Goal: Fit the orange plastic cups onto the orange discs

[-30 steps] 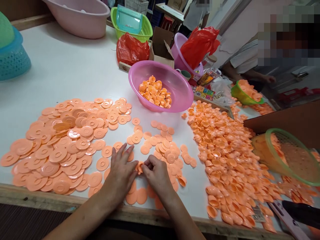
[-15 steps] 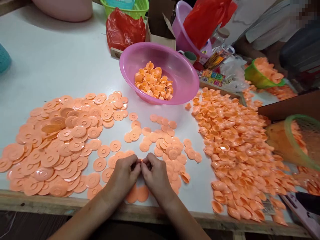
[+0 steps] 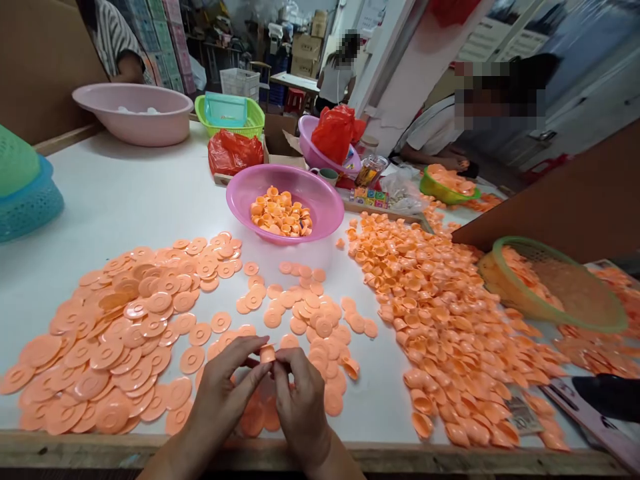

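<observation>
Near the table's front edge, a small orange plastic cup (image 3: pixel 267 354) is pinched between the fingertips of both hands. My left hand (image 3: pixel 224 381) grips it from the left, thumb below and forefinger above. On its other side, my right hand (image 3: pixel 302 393) has thumb and forefinger closed at its edge. Flat orange discs (image 3: pixel 135 333) with raised rings lie in a wide heap to the left. Smaller loose discs (image 3: pixel 320 313) are scattered just beyond my hands. A big pile of orange cup-shaped pieces (image 3: pixel 435 307) spreads to the right.
A pink basin (image 3: pixel 327 207) with orange cups stands beyond the discs. Behind it are a red plastic bag (image 3: pixel 235 152), a green basket (image 3: pixel 255 120) and a mug (image 3: pixel 327 175). A yellow-green basket (image 3: pixel 590 297) tilts at right. Co-workers (image 3: pixel 435 127) are farther back.
The view has tilted up, bringing the room and several people into sight. My hands have turned a little, and the cup between my fingertips now shows clearly.
</observation>
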`<action>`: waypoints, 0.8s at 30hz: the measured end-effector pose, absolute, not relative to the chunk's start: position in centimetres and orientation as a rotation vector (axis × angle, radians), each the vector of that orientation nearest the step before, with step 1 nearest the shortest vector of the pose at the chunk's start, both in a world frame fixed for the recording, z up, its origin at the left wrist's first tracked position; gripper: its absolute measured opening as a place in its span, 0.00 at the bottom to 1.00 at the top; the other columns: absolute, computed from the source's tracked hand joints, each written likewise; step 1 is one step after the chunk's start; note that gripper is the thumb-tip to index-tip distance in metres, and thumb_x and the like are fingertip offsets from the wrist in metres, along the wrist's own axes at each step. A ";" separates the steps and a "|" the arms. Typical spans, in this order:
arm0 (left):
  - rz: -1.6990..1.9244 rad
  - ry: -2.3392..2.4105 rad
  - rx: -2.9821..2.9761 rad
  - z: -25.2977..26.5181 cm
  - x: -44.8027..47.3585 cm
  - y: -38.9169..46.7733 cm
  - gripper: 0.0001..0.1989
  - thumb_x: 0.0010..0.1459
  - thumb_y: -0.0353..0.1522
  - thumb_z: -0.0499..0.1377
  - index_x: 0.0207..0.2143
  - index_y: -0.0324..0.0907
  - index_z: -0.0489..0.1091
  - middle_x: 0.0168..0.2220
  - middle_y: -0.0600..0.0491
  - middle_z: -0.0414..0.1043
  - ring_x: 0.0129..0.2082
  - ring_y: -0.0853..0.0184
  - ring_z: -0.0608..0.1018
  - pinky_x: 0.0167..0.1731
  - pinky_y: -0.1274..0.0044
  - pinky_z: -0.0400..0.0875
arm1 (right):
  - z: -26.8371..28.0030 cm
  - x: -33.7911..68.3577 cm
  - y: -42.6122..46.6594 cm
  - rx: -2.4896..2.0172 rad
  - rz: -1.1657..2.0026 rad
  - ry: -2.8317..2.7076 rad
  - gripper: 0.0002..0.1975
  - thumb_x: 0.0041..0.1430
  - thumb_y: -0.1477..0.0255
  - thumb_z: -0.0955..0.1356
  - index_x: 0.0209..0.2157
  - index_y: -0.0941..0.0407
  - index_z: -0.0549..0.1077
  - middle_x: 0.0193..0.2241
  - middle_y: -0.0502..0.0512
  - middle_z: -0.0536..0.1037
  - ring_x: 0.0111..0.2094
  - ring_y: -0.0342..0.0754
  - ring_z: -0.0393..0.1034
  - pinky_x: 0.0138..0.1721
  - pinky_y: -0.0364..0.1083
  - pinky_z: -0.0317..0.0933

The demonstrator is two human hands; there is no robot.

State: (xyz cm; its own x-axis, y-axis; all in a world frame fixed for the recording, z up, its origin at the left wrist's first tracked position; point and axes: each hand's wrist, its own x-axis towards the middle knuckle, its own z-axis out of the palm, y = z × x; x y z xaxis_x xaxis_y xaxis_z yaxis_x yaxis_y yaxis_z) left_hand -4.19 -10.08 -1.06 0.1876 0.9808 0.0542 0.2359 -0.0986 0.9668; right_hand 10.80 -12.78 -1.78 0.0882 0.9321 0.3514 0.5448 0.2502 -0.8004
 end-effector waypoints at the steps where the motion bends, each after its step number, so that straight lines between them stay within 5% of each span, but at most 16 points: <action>1: 1.014 1.206 1.537 -0.8 -4.1 -10.2 0.14 0.60 0.37 0.60 0.48 0.48 0.75 0.46 0.51 0.77 0.42 0.65 0.81 0.41 0.74 0.79 | -1.5 10.9 -12.9 -1.397 0.503 -1.574 0.08 0.64 0.79 0.62 0.34 0.54 0.68 0.27 0.49 0.73 0.28 0.44 0.70 0.30 0.41 0.64; 7: 1.020 1.206 1.604 -0.6 -3.5 -11.3 0.12 0.59 0.37 0.62 0.46 0.50 0.76 0.42 0.55 0.80 0.35 0.68 0.81 0.37 0.78 0.79 | -0.5 12.3 -12.8 -1.342 0.658 -1.505 0.17 0.59 0.81 0.64 0.49 0.53 0.69 0.40 0.54 0.75 0.34 0.44 0.72 0.31 0.41 0.69; 11: 1.003 1.306 1.668 1.5 -2.7 -8.2 0.10 0.58 0.39 0.62 0.41 0.48 0.78 0.36 0.55 0.80 0.34 0.68 0.80 0.36 0.78 0.77 | -0.2 14.3 -13.0 -1.366 0.692 -1.544 0.16 0.62 0.77 0.66 0.50 0.52 0.71 0.41 0.54 0.76 0.33 0.43 0.73 0.32 0.41 0.69; 14: 1.113 1.511 1.611 5.5 -1.9 -1.4 0.14 0.56 0.42 0.64 0.40 0.45 0.79 0.33 0.54 0.80 0.32 0.67 0.79 0.34 0.76 0.75 | 0.3 17.9 -13.7 -1.530 0.544 -1.455 0.11 0.64 0.72 0.67 0.48 0.53 0.74 0.38 0.54 0.77 0.33 0.45 0.73 0.30 0.41 0.69; 17: 1.353 1.556 1.598 8.8 -1.4 5.0 0.23 0.52 0.42 0.66 0.49 0.42 0.75 0.41 0.50 0.79 0.37 0.66 0.78 0.34 0.77 0.73 | 0.2 23.5 -15.5 -1.764 0.324 -1.351 0.10 0.63 0.66 0.67 0.42 0.54 0.77 0.36 0.56 0.79 0.32 0.47 0.74 0.29 0.43 0.68; 19: 1.376 1.629 1.657 9.3 -1.7 6.3 0.20 0.53 0.42 0.65 0.46 0.42 0.76 0.39 0.51 0.79 0.35 0.67 0.78 0.33 0.77 0.71 | -0.1 27.5 -17.3 -1.929 0.171 -1.287 0.11 0.61 0.64 0.67 0.38 0.54 0.78 0.35 0.57 0.80 0.30 0.48 0.74 0.31 0.45 0.68; 22: 1.006 1.758 1.912 6.6 -3.5 4.4 0.12 0.52 0.42 0.62 0.32 0.45 0.78 0.27 0.57 0.76 0.27 0.68 0.75 0.32 0.76 0.67 | -0.1 31.4 -20.1 -2.133 0.088 -1.233 0.13 0.59 0.63 0.65 0.33 0.55 0.79 0.33 0.59 0.81 0.32 0.52 0.75 0.34 0.48 0.69; 24: 0.715 1.679 2.099 3.1 -5.1 2.6 0.13 0.49 0.44 0.61 0.33 0.49 0.78 0.34 0.57 0.79 0.29 0.65 0.75 0.33 0.75 0.66 | 0.0 32.3 -21.2 -2.237 0.146 -1.204 0.14 0.57 0.65 0.63 0.32 0.56 0.79 0.33 0.60 0.82 0.36 0.54 0.76 0.36 0.49 0.68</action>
State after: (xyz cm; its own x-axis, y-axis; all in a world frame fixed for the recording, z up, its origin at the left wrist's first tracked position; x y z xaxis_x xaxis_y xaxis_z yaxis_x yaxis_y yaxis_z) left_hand -5.10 2.64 3.12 0.1666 0.9724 0.1631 0.7915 -0.2306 0.5660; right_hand 32.31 -21.15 -0.01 0.5851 0.7921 0.1740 0.7276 -0.4181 -0.5439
